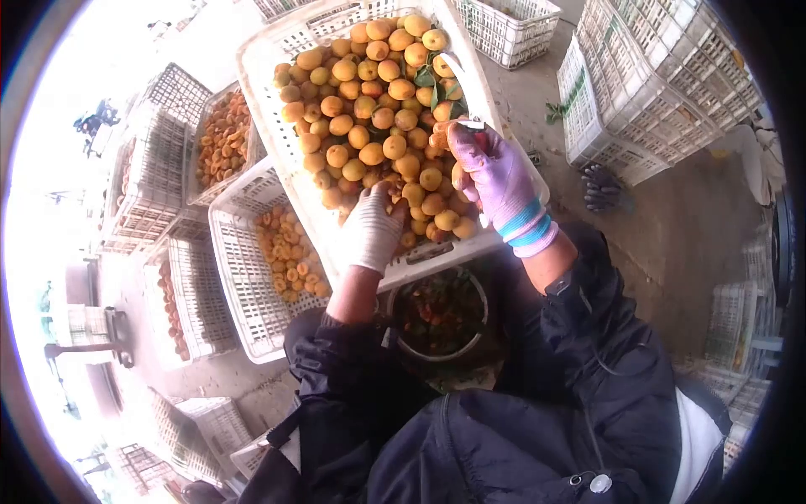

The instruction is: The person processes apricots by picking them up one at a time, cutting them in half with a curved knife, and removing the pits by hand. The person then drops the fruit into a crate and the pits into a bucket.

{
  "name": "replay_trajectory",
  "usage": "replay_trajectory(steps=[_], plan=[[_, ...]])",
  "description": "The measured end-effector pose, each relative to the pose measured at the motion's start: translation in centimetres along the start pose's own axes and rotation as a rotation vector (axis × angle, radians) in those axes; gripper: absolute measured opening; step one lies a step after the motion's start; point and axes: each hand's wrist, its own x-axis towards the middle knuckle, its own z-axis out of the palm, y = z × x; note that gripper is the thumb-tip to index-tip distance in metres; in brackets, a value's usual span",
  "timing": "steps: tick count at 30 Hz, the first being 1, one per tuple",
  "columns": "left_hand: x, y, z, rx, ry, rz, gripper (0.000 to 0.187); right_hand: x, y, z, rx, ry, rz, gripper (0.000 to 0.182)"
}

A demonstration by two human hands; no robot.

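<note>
My left hand [374, 228], in a whitish glove with bare stained fingertips, reaches into a heap of yellow-orange apricots [370, 154]. Its thumb and fingers are apart and touch the fruit; no apricot is lifted. The heap fills a white plastic crate [267, 92] tilted before me. Above the crate's right side, my right hand [495, 181] wears a stained purple glove with blue bands. It is closed around a small knife [473, 125], of which a pale blade and a bit of red show. Green leaves [430, 84] lie among the fruit near the right wall.
Left of the big crate, another white crate [243, 315] holds halved apricots. Below, between my legs, stands a round bucket [437, 351] of dark scraps. Stacked crates rise at the left [151, 168] and right [646, 84]. A dark glove [600, 186] lies on the floor.
</note>
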Motion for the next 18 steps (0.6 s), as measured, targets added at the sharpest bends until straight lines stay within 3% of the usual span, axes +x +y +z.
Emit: replay_trajectory(steps=[10,12,13,14,18], plan=[[2.5,-1.8,5.2,0.016,-0.091,0.023,0.05,-0.1,-0.2,-1.3,0.002,-0.079,0.082,0.031],[2.6,-3.2,5.4,-0.821,-0.158,-0.141,0.048,-0.1,0.0,-1.1,0.008,-0.076,0.076,0.032],[1.1,0.3,0.4,-1.057,-0.267,-0.164,0.049,0.0,0.4,-1.0,-0.027,-0.088,0.053,0.032],[0.6,1.1,-1.3,-1.262,-0.246,-0.086,0.056,-0.1,0.7,-0.8,-0.063,-0.099,0.03,0.033],[-1.3,0.9,-6.0,-1.404,-0.138,-0.042,0.06,-1.0,1.7,0.2,-0.376,-0.29,-0.026,0.035]])
